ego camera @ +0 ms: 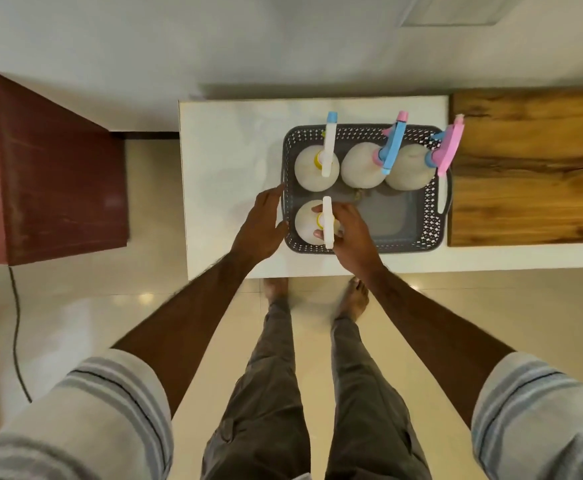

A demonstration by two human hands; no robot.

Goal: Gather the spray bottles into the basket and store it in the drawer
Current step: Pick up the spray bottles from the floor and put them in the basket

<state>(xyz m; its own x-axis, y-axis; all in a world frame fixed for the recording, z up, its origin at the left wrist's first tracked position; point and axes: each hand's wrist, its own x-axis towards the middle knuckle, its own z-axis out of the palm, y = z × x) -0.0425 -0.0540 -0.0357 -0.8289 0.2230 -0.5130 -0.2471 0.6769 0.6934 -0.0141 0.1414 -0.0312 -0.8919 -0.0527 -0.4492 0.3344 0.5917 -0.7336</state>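
A grey perforated basket (425,233) stands on the white counter (227,161). Three spray bottles line its far side: one with a white and blue head (309,168), one with a blue and pink head (359,168), one with a pink head (407,168). A further bottle with a white head (305,221) stands upright in the near left corner. My right hand (350,233) is wrapped around that bottle's neck and trigger. My left hand (260,225) rests open against the basket's left wall, fingers spread.
A wooden board (532,168) lies on the counter, right of the basket and touching its handle. A dark red cabinet (51,174) stands to the left, with a black cable (16,334) trailing over the tiled floor. My feet are at the counter's front edge.
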